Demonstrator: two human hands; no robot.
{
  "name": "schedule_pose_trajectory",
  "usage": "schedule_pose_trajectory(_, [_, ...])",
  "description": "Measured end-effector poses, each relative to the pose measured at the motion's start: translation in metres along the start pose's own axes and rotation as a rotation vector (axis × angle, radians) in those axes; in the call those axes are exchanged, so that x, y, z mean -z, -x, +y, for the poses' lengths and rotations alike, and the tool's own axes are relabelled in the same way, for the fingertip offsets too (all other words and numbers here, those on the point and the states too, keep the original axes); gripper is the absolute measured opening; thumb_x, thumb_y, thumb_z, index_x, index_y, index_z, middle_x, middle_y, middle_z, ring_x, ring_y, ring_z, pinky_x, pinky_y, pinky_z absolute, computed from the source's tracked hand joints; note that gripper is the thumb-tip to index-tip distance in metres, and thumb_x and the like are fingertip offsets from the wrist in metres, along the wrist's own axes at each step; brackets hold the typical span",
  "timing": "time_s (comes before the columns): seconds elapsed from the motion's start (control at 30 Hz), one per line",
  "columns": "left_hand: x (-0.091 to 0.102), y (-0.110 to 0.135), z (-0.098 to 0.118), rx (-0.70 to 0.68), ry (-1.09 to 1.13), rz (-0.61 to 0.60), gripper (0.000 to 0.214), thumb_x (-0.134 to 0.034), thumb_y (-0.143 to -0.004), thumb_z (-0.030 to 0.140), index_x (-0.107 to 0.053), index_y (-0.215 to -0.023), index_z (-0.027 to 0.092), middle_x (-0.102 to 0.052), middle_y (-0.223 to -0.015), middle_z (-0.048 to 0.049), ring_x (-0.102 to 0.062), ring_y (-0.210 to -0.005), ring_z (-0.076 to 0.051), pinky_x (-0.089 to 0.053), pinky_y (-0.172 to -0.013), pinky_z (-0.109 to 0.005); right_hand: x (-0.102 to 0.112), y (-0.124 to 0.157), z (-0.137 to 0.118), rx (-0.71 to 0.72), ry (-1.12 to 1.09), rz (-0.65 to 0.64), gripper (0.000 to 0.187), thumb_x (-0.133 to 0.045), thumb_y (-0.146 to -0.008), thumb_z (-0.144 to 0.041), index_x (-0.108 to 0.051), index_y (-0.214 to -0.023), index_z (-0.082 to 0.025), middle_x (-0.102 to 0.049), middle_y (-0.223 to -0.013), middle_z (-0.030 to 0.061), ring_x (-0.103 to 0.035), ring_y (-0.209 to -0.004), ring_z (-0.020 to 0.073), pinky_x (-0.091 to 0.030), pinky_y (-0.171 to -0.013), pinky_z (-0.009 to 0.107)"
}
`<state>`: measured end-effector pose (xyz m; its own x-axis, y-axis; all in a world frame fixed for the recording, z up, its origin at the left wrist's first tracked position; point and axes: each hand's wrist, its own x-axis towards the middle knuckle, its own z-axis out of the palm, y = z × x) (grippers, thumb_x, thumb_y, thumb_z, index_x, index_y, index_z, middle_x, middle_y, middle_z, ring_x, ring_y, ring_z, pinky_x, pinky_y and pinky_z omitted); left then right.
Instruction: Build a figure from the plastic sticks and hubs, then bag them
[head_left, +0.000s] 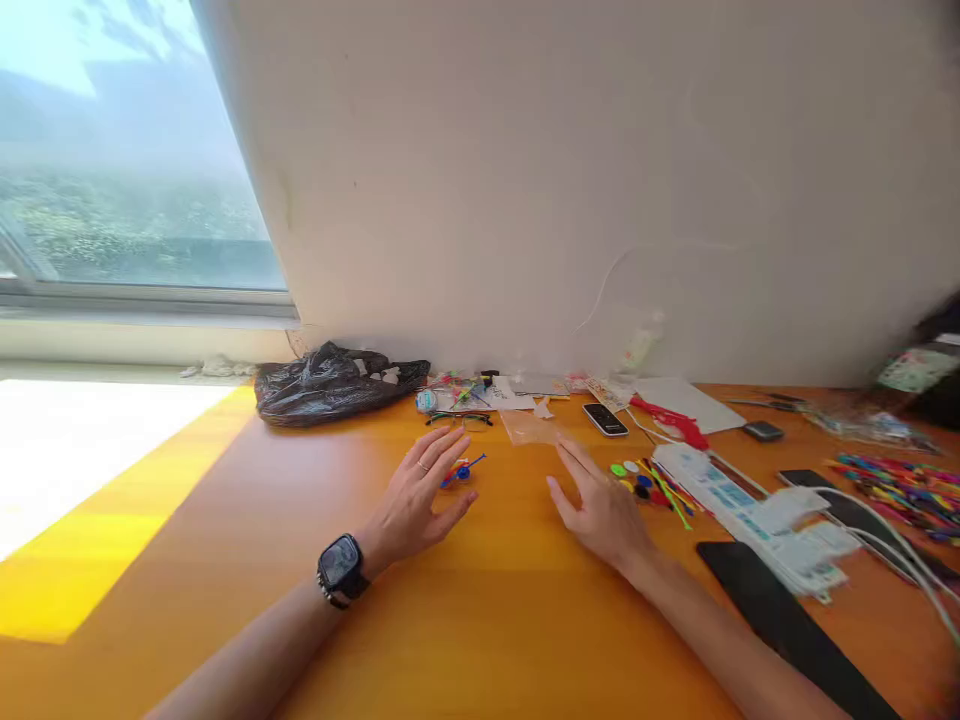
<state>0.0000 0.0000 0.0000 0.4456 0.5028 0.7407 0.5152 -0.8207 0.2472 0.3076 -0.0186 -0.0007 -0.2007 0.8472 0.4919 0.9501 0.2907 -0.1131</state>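
Observation:
My left hand (420,495), with a black watch (341,568) on the wrist and a ring on one finger, hovers flat over the orange table (480,620), fingers spread and holding nothing. A small red and blue plastic piece (461,470) lies just past its fingertips. My right hand (600,505) is also open, fingers stretched out low over the table, empty. To its right lie small coloured discs and sticks (652,482). A clear plastic bag (534,428) lies beyond both hands.
A black plastic bag (334,382) sits by the wall at the back left. Glasses (459,420), a phone (604,419), paper sheets (750,510), white cables (892,545), a dark flat strip (787,625) and a heap of coloured sticks (904,485) crowd the right side.

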Motion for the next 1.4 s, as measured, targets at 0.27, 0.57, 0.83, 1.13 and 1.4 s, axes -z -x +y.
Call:
schedule_pose_trajectory(0.27, [-0.013,0.008,0.059,-0.074,0.198,-0.54,0.096,-0.064,-0.097,0.054,-0.008,-0.169,0.022,-0.024,-0.172,-0.0164,-0.023,-0.16,-0.036,-0.032,-0.128,-0.055,0.031,0.073,-0.014,0.221,-0.007,-0.175,0.034,-0.053,-0.101,-0.033,-0.07,-0.127,-0.018,-0.065,-0.145,0.0152,-0.074,-0.113,0.0319,-0.065,-0.09,0.046])
schedule_pose_trajectory(0.57, [-0.022,0.014,0.057,0.002,0.162,-0.666,0.094,-0.053,-0.099,0.063,-0.003,-0.17,0.026,-0.01,-0.175,-0.0133,-0.006,-0.161,-0.039,-0.017,-0.13,-0.063,0.023,0.02,-0.05,0.185,-0.201,-0.276,0.052,-0.039,-0.108,-0.033,-0.052,-0.154,-0.014,-0.048,-0.162,0.0126,-0.045,-0.15,0.0287,-0.037,-0.126,0.051])
schedule_pose_trajectory(0.83, [-0.023,0.017,0.057,0.053,0.125,-0.723,0.096,-0.049,-0.099,0.069,-0.003,-0.17,0.024,-0.007,-0.174,-0.0152,-0.006,-0.16,-0.043,-0.021,-0.128,-0.064,-0.026,0.009,-0.026,0.14,-0.252,-0.54,0.063,-0.025,-0.111,-0.047,-0.03,-0.166,-0.017,-0.022,-0.172,0.0064,-0.02,-0.161,0.0233,-0.019,-0.133,0.047])
schedule_pose_trajectory(1.13, [-0.024,0.022,0.055,0.086,0.101,-0.735,0.093,-0.047,-0.098,0.072,-0.011,-0.17,0.024,-0.008,-0.175,-0.0155,-0.006,-0.161,-0.041,-0.02,-0.129,-0.062,-0.026,0.009,-0.019,0.1,-0.21,-0.521,0.062,-0.027,-0.11,-0.045,-0.031,-0.165,-0.017,-0.022,-0.172,0.007,-0.022,-0.16,0.0233,-0.019,-0.133,0.048])
schedule_pose_trajectory(1.4, [-0.023,0.016,0.058,0.011,0.15,-0.6,0.082,-0.056,-0.098,0.064,-0.027,-0.165,0.028,-0.02,-0.174,-0.0112,-0.016,-0.161,-0.037,-0.021,-0.13,-0.059,-0.012,0.015,-0.039,0.229,-0.445,-0.464,0.065,-0.035,-0.11,-0.052,-0.027,-0.167,-0.023,-0.021,-0.174,0.0045,-0.017,-0.162,0.0238,-0.017,-0.133,0.047])
